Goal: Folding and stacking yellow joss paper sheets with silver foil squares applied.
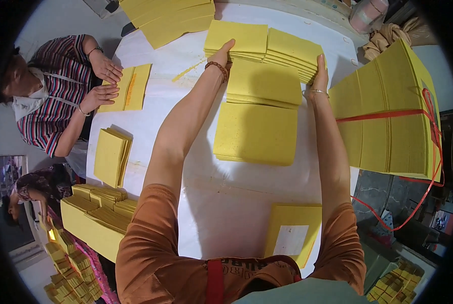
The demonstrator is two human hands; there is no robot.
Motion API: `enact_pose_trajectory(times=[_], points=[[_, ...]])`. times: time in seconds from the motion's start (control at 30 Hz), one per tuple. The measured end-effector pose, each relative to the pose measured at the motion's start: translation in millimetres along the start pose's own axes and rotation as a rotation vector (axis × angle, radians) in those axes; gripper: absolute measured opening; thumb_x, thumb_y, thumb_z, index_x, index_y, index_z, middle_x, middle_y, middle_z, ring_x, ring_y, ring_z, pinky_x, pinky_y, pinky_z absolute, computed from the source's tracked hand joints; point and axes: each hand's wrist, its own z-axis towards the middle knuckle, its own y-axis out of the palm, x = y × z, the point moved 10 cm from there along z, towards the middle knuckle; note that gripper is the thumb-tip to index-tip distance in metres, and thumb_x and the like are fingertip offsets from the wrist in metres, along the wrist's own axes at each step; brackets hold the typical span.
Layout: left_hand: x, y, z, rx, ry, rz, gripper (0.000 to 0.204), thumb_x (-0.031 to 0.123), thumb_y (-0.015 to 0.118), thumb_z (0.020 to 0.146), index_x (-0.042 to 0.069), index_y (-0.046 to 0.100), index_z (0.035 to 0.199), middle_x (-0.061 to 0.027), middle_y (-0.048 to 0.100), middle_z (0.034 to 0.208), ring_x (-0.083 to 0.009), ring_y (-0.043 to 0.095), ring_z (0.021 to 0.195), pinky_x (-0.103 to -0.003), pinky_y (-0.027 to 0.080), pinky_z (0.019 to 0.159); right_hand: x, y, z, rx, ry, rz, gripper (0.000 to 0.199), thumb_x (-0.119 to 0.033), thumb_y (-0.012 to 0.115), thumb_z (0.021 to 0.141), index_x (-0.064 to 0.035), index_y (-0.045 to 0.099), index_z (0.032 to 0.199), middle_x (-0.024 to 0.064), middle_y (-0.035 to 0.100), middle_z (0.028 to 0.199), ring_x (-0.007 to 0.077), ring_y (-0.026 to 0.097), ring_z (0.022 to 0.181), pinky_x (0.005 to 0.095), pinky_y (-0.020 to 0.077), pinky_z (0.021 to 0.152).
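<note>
Two stacks of yellow paper sheets lie side by side at the far middle of the white table, a left stack (239, 36) and a right stack (293, 48). My left hand (222, 54) grips the left stack at its near left side, thumb over the top and other fingers hidden. On the outer right side, my right hand (319, 77) clasps the right stack, thumb up along its edge and fingers mostly out of sight. Between my forearms, a middle stack (264, 81) of yellow sheets touches those two. A nearer stack (254, 133) lies below it.
A large yellow bundle (373, 116) tied with red strap (388, 115) stands at right. Fanned yellow sheets (173, 20) lie at far left. A co-worker's hands (106, 81) press a yellow folder. A yellow box (92, 218) of packets and a flat yellow folder (293, 230) sit nearer me.
</note>
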Motion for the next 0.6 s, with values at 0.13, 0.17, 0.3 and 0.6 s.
enact_pose_trajectory(times=[0.13,0.17,0.3,0.6], points=[[0,6,4,-0.086,-0.020,-0.022,0.034,0.025,0.074,0.070,0.007,0.058,0.095,-0.0067,0.063,0.080,-0.0177,0.060,0.058,-0.031,0.050,0.048,2,3,15,-0.029,0.052,0.086,0.059,-0.044,0.061,0.080,0.0002,0.044,0.115,0.0133,0.053,0.109,0.0232,0.055,0.097,0.0344,0.0433,0.084],[5,5,7,-0.106,0.014,-0.023,0.037,0.025,0.074,0.070,0.007,0.057,0.098,-0.0074,0.063,0.083,-0.0181,0.061,0.063,-0.032,0.051,0.053,1,9,17,-0.083,0.061,0.074,0.060,-0.044,0.062,0.079,0.0006,0.044,0.116,0.0134,0.053,0.109,0.0231,0.055,0.096,0.0341,0.0431,0.084],[-9,22,-2,-0.154,0.014,-0.081,0.042,0.024,0.074,0.070,0.006,0.056,0.104,-0.0078,0.063,0.091,-0.0201,0.062,0.072,-0.033,0.053,0.060,-6,-10,15,-0.092,0.018,-0.004,0.063,-0.044,0.063,0.078,0.0016,0.043,0.117,0.0130,0.053,0.110,0.0223,0.054,0.097,0.0330,0.0424,0.085],[-4,25,-16,-0.200,-0.096,0.033,0.043,0.029,0.069,0.075,0.009,0.054,0.110,-0.0089,0.061,0.101,-0.0233,0.062,0.080,-0.039,0.052,0.067,-2,-12,19,-0.069,0.000,-0.002,0.079,-0.050,0.060,0.078,0.0025,0.031,0.128,0.0168,0.045,0.121,0.0239,0.046,0.109,0.0354,0.0359,0.093]])
